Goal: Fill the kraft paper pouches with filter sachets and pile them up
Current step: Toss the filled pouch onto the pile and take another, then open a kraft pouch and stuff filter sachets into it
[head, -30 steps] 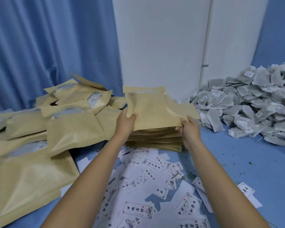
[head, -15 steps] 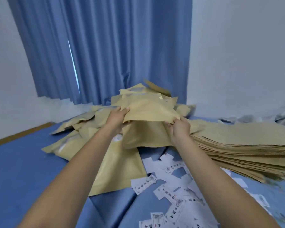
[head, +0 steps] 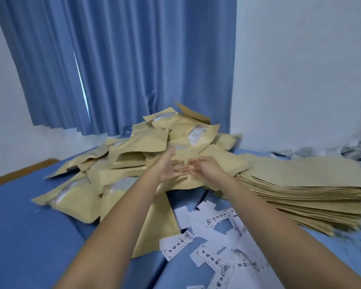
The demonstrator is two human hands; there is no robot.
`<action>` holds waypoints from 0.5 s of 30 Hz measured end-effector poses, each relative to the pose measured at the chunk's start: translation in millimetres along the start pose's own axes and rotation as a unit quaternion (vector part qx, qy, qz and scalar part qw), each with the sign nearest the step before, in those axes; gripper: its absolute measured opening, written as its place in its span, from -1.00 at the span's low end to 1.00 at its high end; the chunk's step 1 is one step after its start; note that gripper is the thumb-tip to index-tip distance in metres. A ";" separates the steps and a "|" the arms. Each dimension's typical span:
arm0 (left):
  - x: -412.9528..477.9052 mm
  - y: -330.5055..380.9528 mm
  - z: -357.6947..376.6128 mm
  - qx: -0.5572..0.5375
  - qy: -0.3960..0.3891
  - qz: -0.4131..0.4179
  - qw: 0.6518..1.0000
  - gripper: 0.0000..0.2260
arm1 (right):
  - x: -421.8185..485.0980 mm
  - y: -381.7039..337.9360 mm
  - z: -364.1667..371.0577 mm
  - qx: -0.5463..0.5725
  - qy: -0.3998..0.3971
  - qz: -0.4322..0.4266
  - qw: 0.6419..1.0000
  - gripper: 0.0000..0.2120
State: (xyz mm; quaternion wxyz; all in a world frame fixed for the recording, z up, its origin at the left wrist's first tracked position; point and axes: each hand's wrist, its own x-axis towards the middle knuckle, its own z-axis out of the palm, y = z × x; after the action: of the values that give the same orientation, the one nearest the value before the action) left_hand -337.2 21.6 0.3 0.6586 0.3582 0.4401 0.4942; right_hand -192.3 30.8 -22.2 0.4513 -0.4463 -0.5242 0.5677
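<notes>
Kraft paper pouches [head: 77, 205] cover the middle of the blue surface [head: 29, 236]. Most are thrown into a loose heap [head: 152, 147] at left and centre, and a neat flat stack [head: 300, 190] of them lies just beside it on the right. Nearest the camera, white printed slips [head: 213, 253] lie scattered on the blue surface in front of the heap. Both bare forearms reach forward over them. The left hand [head: 167, 167] and right hand [head: 206, 168] are spread wide with fingers straight and fingertips almost meeting, and neither has hold of anything. They sit low over a pouch at the front of the heap, and blur hides whether they touch it. Several heaped pouches bulge, and clear windows [head: 196, 132] on a few show pale white contents inside; the stacked ones lie flat. Farther right, grey-white filter sachets [head: 358, 149] are piled by the white wall [head: 300, 69]. Behind the heap hangs a blue pleated curtain [head: 133, 59].
</notes>
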 end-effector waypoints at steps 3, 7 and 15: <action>3.4 -23.7 37.6 0.088 -0.029 -0.008 0.996 -0.52 | -15.2 6.4 -63.1 -0.352 0.104 -0.069 0.928 -0.65; 9.6 -63.7 95.1 0.197 -0.078 -0.005 0.977 -0.61 | -42.3 24.3 -187.6 -0.586 0.238 0.045 0.774 -0.39; 23.4 -152.0 204.2 0.504 -0.132 0.227 0.823 -0.56 | -113.5 58.7 -273.5 -0.787 0.250 -0.029 0.563 -0.74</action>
State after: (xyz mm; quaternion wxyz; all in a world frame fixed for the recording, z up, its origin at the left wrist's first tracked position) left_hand -92.6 -2.0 -70.1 0.3071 0.7921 0.4425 0.2872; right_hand 95.2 -30.5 -91.2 0.0502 -0.7331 -0.6423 -0.2178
